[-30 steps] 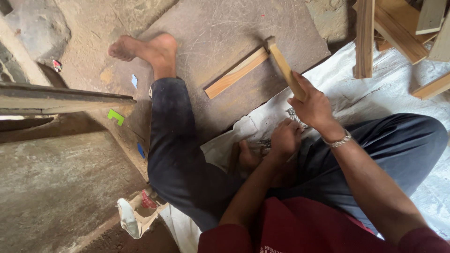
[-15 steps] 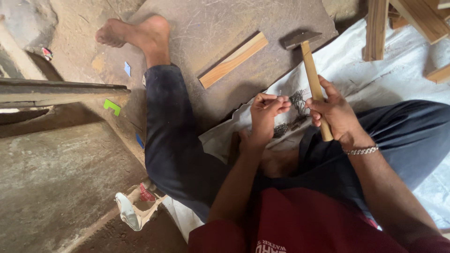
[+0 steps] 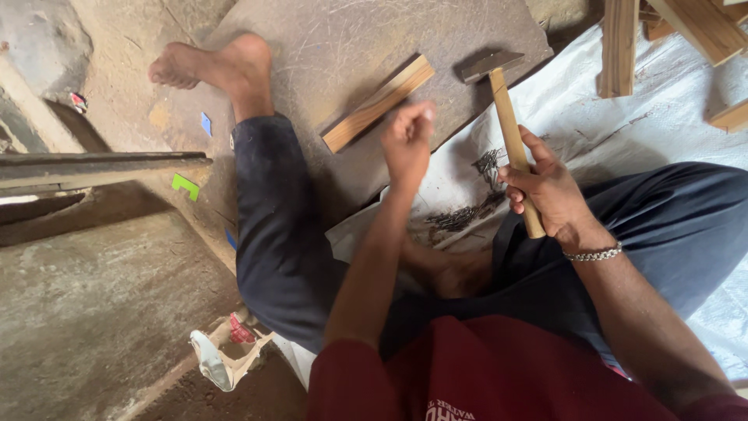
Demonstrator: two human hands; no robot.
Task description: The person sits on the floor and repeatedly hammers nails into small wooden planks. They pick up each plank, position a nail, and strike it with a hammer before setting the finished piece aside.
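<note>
**Hammer held, left hand raised over the board**

A hammer (image 3: 510,129) is held in the right hand (image 3: 549,191). The grip is fully closed around the lower part of the wooden handle, with the fingers wrapped over it and the thumb laid along the shaft. The steel head is positioned at the far end, over the edge of the board (image 3: 327,47), and is pointed away from the body. A metal bracelet (image 3: 594,253) is worn on the right wrist.

The left hand (image 3: 409,140) is raised above the board, blurred, with the fingers curled in and pinched together. Whether anything is held in that grip cannot be told. It is located just beside the near end of a wood strip (image 3: 378,103), which lies flat and diagonal on the board.

A loose heap of nails (image 3: 467,214) is spread on a white sheet (image 3: 592,125) between the two hands, close to the hammer handle. The sheet is laid over the floor and under the right leg.

The left leg, in dark trousers, is stretched across the board, with a bare foot (image 3: 214,66) at its far end. Further wood pieces (image 3: 623,43) are stacked at the upper right.
</note>
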